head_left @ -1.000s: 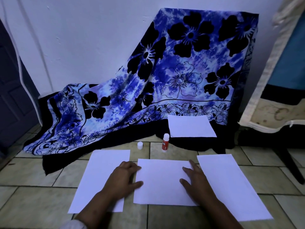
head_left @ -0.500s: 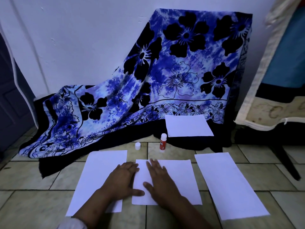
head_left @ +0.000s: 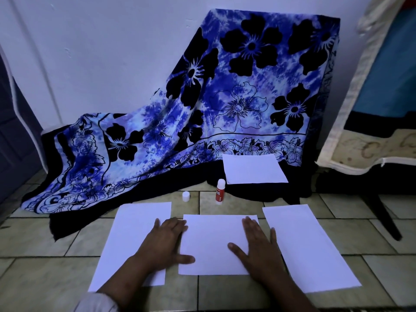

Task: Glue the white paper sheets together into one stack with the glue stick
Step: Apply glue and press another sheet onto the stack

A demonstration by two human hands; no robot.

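Whereas half a second ago both hands lay side by side on the left part of the middle sheet (head_left: 216, 239), the right hand (head_left: 258, 251) now lies flat on that sheet's right part, close to its right edge. Its fingers are straight and point to the far side, and the thumb is spread to the left. The left hand (head_left: 165, 242) has kept its place. It lies flat across the gap between the left sheet (head_left: 132, 244) and the middle sheet, fingers straight, with the thumb stretched onto the middle sheet's near left part. Neither hand grips or pinches anything; both press palm down.

The middle sheet lies on the tiled floor (head_left: 45, 278), near the person, between the two other sheets and apart from both. Whether it is one layer or several cannot be told. The right sheet (head_left: 310, 248) lies at a slant, untouched.

The glue stick (head_left: 220, 192) stands upright on the floor beyond the far edge of the middle sheet, in the same place as before. Its white cap (head_left: 186, 196) stands to its left, apart from it. A fourth sheet (head_left: 254, 168) lies farther off, to the right of the glue stick, on the dark hem of a blue flowered cloth (head_left: 225, 97). This cloth is draped against the white wall (head_left: 101, 52).
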